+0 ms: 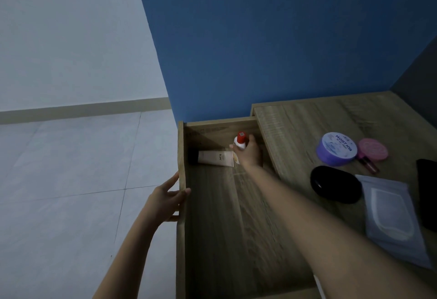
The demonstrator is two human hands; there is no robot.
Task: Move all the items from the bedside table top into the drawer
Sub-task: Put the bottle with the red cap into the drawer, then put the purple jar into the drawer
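Observation:
The wooden drawer (224, 227) stands pulled out to the left of the bedside table top (295, 133). My left hand (165, 200) grips the drawer's front panel (181, 168). My right hand (249, 153) reaches deep into the drawer, shut on a white bottle with a red cap (240, 141). A beige tube with a dark cap (214, 158) lies on the drawer floor just left of that hand. On the table top sit a purple round tub (337, 152), a pink compact (373, 150), a small dark red vial (369, 163), a black oval case (335, 187) and a pale sachet (395, 218).
A black object (428, 192) lies at the right edge of the table top. A blue wall (260, 50) rises behind the drawer and table. Pale floor tiles (71, 180) spread out to the left of the drawer front.

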